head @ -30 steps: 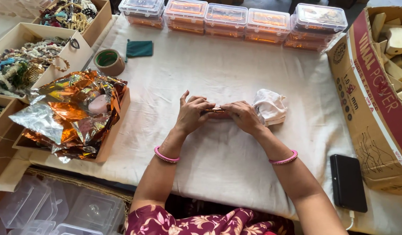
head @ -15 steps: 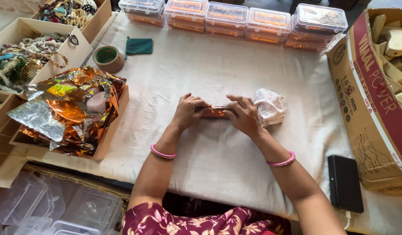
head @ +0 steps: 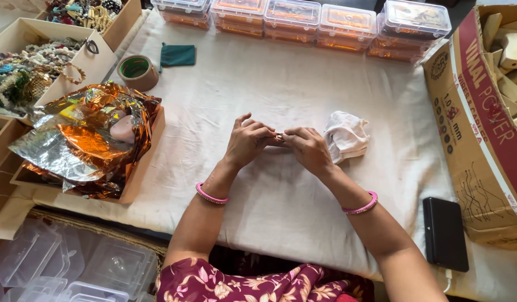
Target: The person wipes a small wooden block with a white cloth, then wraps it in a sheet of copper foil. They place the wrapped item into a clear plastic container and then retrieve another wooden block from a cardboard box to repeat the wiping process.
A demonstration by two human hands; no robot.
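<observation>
Where hands point(head: 279, 144) meet, copper-foil packet point(head: 278, 137).

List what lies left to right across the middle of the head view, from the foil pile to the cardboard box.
Crumpled foil pile → left hand → small foil-wrapped piece → right hand → white cloth → cardboard box.

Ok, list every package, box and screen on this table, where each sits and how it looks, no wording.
Cardboard carton: right edge, brown with a red printed band.
Clear lidded boxes: row along the far edge, orange contents.
Open cardboard boxes: far left, tan, full of beads.
Dark slab device: near right, black, its face blank.
</observation>
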